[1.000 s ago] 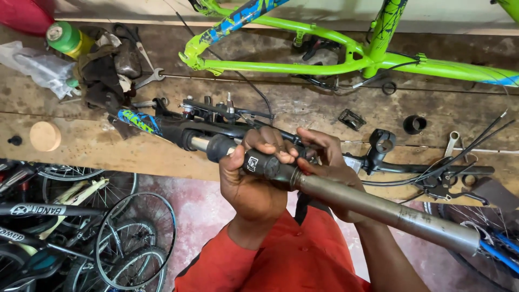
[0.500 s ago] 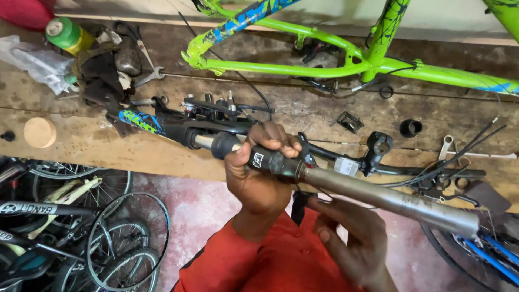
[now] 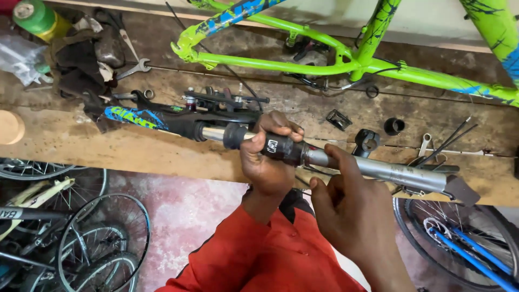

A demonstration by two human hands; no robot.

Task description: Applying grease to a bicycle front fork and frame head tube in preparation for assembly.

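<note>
The right hand (image 3: pixel 354 208), nearest at five o'clock, rests open with fingertips touching the grey steerer tube (image 3: pixel 389 172). Just beyond, the left hand (image 3: pixel 267 157) is clenched around the black crown of the suspension fork (image 3: pixel 162 120), which lies across the wooden worktop (image 3: pixel 135 148). At twelve o'clock lies a green bicycle frame (image 3: pixel 303 65).

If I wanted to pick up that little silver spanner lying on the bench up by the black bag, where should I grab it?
Probably the thin middle of the silver spanner, coming from above. It lies flat on the wooden bench, its shaft bare, while its far end runs toward the black bag. The left hand and right hand are busy with the fork tube.
</note>
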